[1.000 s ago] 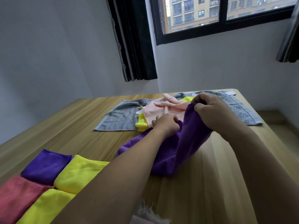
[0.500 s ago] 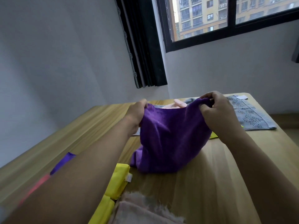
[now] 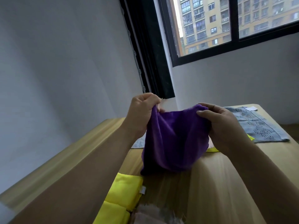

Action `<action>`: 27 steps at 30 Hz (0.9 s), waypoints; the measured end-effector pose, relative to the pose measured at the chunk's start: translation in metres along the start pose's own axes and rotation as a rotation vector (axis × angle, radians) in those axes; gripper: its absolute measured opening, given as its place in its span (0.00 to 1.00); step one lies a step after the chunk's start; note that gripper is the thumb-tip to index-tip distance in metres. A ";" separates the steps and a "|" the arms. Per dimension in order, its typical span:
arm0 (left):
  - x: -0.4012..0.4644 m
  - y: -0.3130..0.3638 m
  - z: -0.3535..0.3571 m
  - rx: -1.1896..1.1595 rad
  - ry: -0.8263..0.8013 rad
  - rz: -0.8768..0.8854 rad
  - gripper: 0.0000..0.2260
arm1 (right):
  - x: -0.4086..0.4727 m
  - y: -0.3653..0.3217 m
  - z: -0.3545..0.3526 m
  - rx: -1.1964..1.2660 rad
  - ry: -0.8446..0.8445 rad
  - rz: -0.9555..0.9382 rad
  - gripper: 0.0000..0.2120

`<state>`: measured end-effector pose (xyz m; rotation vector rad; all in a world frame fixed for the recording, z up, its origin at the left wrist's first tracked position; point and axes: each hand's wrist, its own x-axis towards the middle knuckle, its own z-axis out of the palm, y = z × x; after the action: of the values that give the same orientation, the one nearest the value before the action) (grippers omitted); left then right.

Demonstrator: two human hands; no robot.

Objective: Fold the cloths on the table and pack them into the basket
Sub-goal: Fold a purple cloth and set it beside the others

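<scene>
- While both forearms reach forward above the table (image 3: 215, 183), the left hand (image 3: 140, 113) is raised, its fingers curled round one upper corner of the purple cloth (image 3: 173, 139).
- The right hand (image 3: 226, 125) pinches the opposite upper edge between thumb and fingers, slightly lower than the left.
- The cloth hangs between the hands, its bottom bunched on the wood.
- Folded yellow cloths (image 3: 123, 191) lie near the left forearm.
- A grey towel (image 3: 262, 126) lies flat beyond the right hand, a yellow edge (image 3: 212, 149) showing beneath the purple cloth.
</scene>
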<state>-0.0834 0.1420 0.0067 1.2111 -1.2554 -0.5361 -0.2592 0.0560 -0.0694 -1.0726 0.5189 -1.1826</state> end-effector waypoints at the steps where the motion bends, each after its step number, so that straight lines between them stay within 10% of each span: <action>1: -0.001 0.001 0.000 0.121 -0.013 0.027 0.10 | 0.001 -0.002 -0.001 0.085 -0.026 0.051 0.12; 9: -0.007 0.005 0.022 0.522 -0.251 0.080 0.18 | -0.005 -0.009 0.010 0.221 -0.035 0.130 0.07; 16: -0.005 -0.005 0.024 0.524 -0.243 0.188 0.15 | -0.011 -0.012 0.004 -0.267 0.014 -0.269 0.11; 27: -0.003 -0.002 0.034 0.513 -0.219 0.169 0.21 | -0.021 -0.024 0.008 -0.496 -0.023 -0.310 0.07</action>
<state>-0.1146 0.1302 -0.0010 1.4752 -1.7339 -0.2277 -0.2711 0.0782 -0.0483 -1.6344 0.6650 -1.3437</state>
